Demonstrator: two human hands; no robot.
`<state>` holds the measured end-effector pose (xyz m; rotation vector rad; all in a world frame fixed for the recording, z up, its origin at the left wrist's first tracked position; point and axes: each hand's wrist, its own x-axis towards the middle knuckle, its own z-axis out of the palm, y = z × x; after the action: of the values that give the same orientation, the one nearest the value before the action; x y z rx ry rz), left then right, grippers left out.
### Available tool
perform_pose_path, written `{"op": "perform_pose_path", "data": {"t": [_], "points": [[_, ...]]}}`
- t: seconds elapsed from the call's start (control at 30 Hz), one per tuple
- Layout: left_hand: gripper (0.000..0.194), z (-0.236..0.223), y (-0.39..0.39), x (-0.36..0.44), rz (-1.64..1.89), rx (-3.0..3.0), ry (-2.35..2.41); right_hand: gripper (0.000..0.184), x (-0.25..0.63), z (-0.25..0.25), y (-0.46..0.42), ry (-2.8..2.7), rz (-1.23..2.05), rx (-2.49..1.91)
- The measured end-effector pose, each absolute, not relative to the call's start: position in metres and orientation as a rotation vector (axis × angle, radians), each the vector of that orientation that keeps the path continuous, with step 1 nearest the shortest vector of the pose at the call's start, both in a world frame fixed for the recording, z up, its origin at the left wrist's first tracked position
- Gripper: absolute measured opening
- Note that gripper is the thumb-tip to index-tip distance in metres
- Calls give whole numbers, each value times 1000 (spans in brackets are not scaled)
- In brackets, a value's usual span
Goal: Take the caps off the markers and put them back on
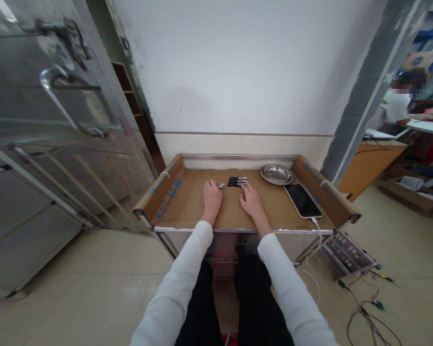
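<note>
My left hand (pixel 211 196) rests on the cardboard-lined tray top (pixel 223 214), its fingers bent and closed over a small cylinder (pixel 221 185) with a pale, shiny end. Most of that piece is hidden under the fingertips. Between my hands, several small black cylinders with pale markings (pixel 234 181) lie side by side in a stack of rows. They are too small to tell whether they are batteries or short pens. My right hand (pixel 251 198) lies just right of them, fingers stretched forward and apart, fingertips touching or close to their right ends.
A round metal dish (pixel 276 174) stands at the back right, with a phone (pixel 303 200) on a white charging cable before it. Raised cardboard sides flank the tray. An electrical box (pixel 350 254) and cables lie on the floor at right. A person (pixel 397 103) sits far right.
</note>
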<state>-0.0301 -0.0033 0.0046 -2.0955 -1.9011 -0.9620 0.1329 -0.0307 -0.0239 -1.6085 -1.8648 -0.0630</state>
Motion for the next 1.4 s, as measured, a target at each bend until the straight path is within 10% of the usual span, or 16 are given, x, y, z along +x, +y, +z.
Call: {"op": "perform_pose_path", "data": {"t": [0.27, 1.4], "points": [[27, 7, -4, -26, -850, -2708, -1325, 46, 130, -18, -35, -1883, -111, -1730], [16, 8, -7, -27, -742, -2658, -1506, 42, 127, -12, -39, -1864, -104, -1789]]}}
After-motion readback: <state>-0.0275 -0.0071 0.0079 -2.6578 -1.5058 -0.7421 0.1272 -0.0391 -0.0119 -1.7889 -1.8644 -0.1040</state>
